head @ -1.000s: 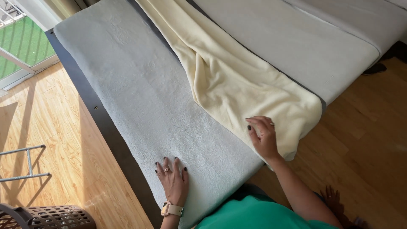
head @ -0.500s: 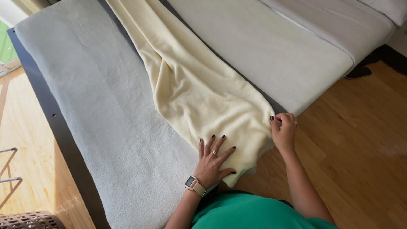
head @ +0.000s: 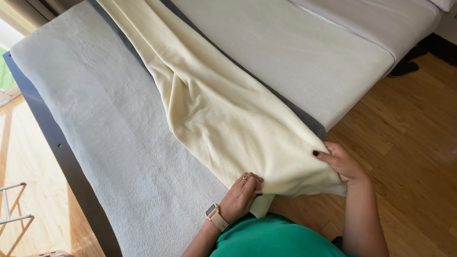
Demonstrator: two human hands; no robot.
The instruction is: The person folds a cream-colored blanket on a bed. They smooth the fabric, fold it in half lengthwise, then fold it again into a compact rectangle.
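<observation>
Both hands pinching the cream blanket's (head: pixel 223 109) near edge: left hand (head: pixel 243 195) and right hand (head: pixel 342 163) at the bed's (head: pixel 109 143) near corner. Probably mid-spreading; needs an even pull.

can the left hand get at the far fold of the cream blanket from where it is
Probably not without leaning in. The left hand grips the near edge of the cream blanket, and the fold runs far up the grey mattress. Nothing blocks the way.
</observation>
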